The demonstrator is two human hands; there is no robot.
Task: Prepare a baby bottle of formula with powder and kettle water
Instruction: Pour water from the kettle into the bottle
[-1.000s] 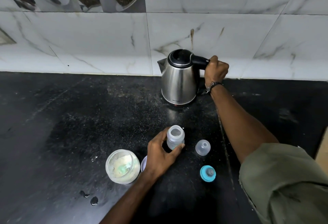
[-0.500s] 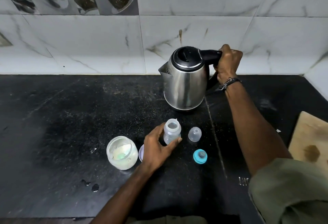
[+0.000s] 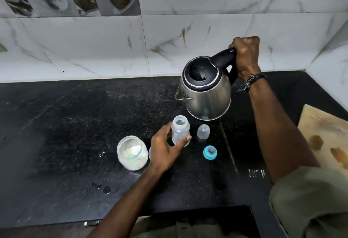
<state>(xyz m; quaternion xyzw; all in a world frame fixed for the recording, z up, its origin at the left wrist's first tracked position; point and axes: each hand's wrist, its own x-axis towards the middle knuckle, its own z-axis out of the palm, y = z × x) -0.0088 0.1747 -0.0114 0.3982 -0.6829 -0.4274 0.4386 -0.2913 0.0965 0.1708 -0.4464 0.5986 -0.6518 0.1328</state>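
The right hand clenched the handle of the kettle, held tilted above the table, spout toward the bottle. The left hand had its fingers curled round the open bottle, which stood upright between the jar and cap.

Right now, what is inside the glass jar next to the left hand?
The jar is open and holds white powder with something pale green in it. What that green thing is, and the jar's bottom, cannot be seen.
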